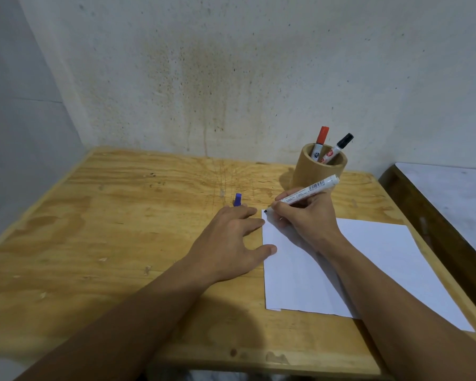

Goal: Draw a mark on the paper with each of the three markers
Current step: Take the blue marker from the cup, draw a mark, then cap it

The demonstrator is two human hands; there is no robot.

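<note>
My right hand [305, 218] grips an uncapped white marker [309, 191], whose tip touches the far left corner of the white paper [374, 259]. My left hand [231, 240] lies flat with fingers spread, its thumb and fingertips resting on the paper's left edge. A blue cap [237, 199] stands just beyond the fingers of the left hand; whether they touch it I cannot tell. A red-capped marker [321, 141] and a black-capped marker [338, 148] stand in the wooden cup [318, 171].
The plywood table [121, 229] stands against a stained wall, its right edge close to the paper. A dark-framed surface [451, 199] lies to the right of the table. The wooden cup sits just behind my right hand.
</note>
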